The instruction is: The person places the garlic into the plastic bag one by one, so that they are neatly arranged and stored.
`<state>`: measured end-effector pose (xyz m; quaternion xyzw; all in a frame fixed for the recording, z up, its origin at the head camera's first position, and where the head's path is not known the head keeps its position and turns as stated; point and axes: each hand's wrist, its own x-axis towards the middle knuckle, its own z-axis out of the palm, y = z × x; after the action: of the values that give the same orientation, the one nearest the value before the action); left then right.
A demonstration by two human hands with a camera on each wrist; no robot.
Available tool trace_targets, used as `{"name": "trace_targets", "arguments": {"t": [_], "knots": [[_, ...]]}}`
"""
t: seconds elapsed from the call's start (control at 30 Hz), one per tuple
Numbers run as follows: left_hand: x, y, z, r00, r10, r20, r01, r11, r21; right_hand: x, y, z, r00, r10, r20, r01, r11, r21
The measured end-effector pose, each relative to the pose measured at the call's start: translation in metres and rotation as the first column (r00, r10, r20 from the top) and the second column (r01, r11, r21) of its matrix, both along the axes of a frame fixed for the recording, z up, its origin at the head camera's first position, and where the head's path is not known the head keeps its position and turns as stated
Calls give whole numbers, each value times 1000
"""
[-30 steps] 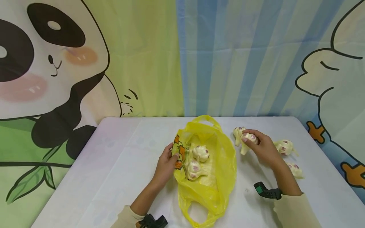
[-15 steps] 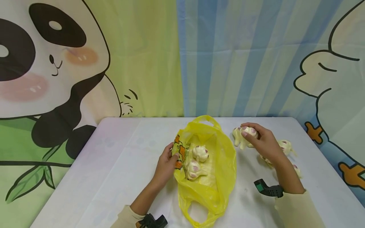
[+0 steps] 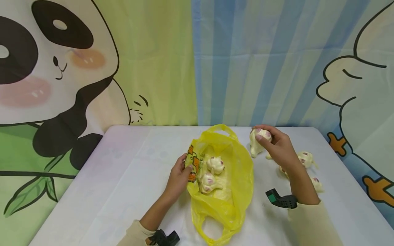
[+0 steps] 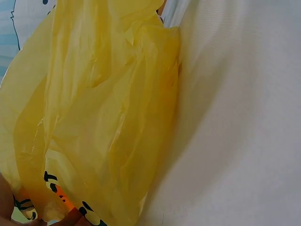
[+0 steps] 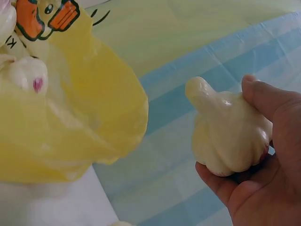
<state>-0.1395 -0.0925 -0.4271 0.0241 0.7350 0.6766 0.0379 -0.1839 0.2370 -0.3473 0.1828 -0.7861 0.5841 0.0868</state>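
Garlic bulb [image 5: 230, 132], pale with purple marks, is up in the right hand [image 3: 278, 147] at the far side of the table [image 3: 123, 177], just right of the bag. Right hand grips it, thumb on one side, fingers curled round the other; stem points to the near side in the head view. Right wrist view has curtain behind it. Pale bit [image 3: 268, 156] shows just under that hand, mostly hidden, can't say what.

Yellow bag [image 3: 241, 171] lies mid-table, mouth wide, one handle at the far end, one at the near end. Left hand [image 3: 179, 176] pinches its left rim by the duck print [image 3: 192, 164]; left wrist view is mostly yellow plastic, fingers only peeking in at the bottom.

Inside the bag, two more: far bulb [image 3: 215, 165] and near bulb [image 3: 208, 182], side by side, can't tell if touching.

Right part of the table, around the right forearm: right-hand bulb [image 3: 306, 159], nearer bulb [image 3: 317, 184] partly behind the arm, and a half-covered bulb [image 3: 282, 171] left of the arm.

Cream sleeves on both arms, black device [image 3: 281, 199] on the right wrist, dark device [image 3: 165, 238] on the left. Behind the table, curtain [image 3: 160, 61]: big panda at left, green then blue stripes, white figure with orange feet at right.
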Motion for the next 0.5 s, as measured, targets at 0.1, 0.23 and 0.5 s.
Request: {"name": "trace_targets", "arguments": {"t": [0.1, 0.23, 0.5], "knots": [[0, 0, 0, 1000, 1, 1, -1, 1000, -4, 0, -6, 4, 1000, 25, -16, -25, 999, -19], [0, 0, -3, 1000, 1, 2, -1, 1000, -7, 0, -14, 6, 998, 69, -5, -69, 997, -21], [-1, 2, -1, 1000, 1, -1, -1, 1000, -6, -3, -27, 8, 993, 110, -51, -112, 993, -38]]}}
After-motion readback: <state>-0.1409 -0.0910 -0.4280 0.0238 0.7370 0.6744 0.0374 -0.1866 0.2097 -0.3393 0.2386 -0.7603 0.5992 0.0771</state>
